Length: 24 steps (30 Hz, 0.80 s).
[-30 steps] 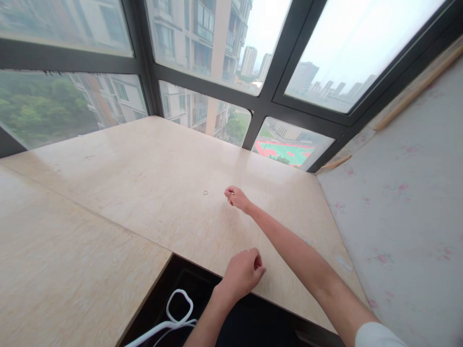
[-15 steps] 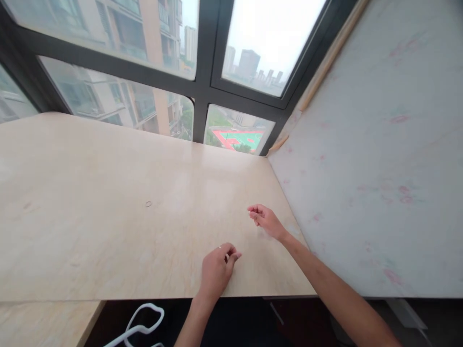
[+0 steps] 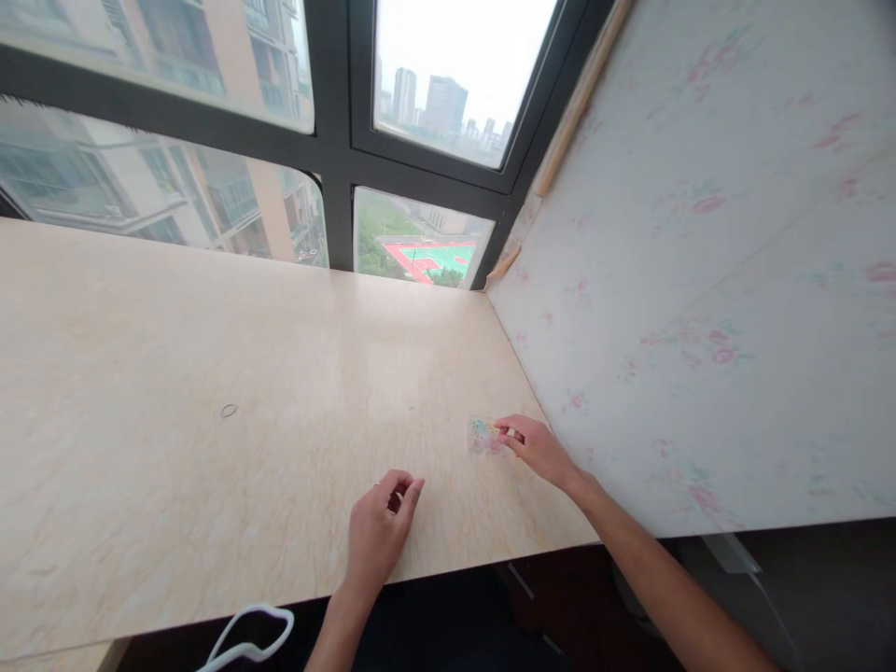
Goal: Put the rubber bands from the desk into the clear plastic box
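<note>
A small clear bag (image 3: 479, 445) with thin coloured loops, like rubber bands, lies on the pale marble-patterned surface (image 3: 294, 364). My right hand (image 3: 538, 450) is over its right edge, with fingers and thumb closed in a pinch at the loops. Whether they grip the bag or a single loop cannot be made out. Lower and to the left, my left hand (image 3: 382, 523) rests near the front edge, fingers curled and thumb tip against the forefinger. Anything held in that pinch is too small to see. One thin dark band (image 3: 229, 411) lies alone farther left.
A dark-framed window (image 3: 336, 205) runs along the back. On the right rises a wall (image 3: 672, 280) with faded flower paper, close to my right forearm. Below the front edge is a white looped bar (image 3: 259, 644).
My view has swung to the right. My right hand has shifted off the clear bag's top, so the coloured loops now show beside the fingertips. My left hand keeps its curled pose.
</note>
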Each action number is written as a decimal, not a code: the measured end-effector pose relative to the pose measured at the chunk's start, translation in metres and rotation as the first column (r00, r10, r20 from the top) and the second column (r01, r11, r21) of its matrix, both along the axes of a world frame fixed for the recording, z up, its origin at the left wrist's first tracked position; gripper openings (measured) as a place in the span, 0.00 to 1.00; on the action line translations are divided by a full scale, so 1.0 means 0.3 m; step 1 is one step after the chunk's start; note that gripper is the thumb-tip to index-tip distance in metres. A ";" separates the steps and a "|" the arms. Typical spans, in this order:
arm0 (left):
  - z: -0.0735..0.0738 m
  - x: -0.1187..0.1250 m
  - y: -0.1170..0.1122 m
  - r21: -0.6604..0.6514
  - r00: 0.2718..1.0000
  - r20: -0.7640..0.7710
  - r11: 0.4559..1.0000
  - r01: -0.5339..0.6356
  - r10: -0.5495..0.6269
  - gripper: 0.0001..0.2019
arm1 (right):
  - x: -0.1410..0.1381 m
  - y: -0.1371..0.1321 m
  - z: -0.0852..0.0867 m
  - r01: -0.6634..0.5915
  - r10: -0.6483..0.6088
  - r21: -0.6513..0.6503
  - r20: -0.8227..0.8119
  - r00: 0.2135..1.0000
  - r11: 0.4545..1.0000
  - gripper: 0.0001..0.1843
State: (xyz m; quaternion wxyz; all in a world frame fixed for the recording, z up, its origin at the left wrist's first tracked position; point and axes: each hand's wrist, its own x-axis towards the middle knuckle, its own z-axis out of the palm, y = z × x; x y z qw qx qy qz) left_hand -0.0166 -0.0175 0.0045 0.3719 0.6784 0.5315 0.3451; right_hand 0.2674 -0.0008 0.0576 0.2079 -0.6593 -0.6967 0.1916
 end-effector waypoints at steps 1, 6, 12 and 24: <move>0.000 -0.001 -0.001 -0.006 1.000 0.012 1.000 0.002 -0.002 0.16 | -0.002 -0.001 -0.004 -0.010 0.010 0.008 0.018 1.000 1.000 0.10; 0.002 -0.004 -0.006 -0.021 0.999 0.045 1.000 -0.005 0.006 0.16 | -0.015 -0.024 -0.009 -0.001 -0.002 0.043 0.065 0.998 0.999 0.11; 0.010 -0.004 -0.007 -0.021 0.998 0.054 1.000 -0.013 0.015 0.16 | 0.000 -0.036 -0.009 0.039 -0.043 0.034 0.130 0.991 0.999 0.18; 0.014 -0.001 -0.010 -0.024 0.997 0.068 0.999 -0.032 0.033 0.15 | -0.022 -0.083 -0.030 0.022 -0.028 0.060 0.104 0.994 0.998 0.17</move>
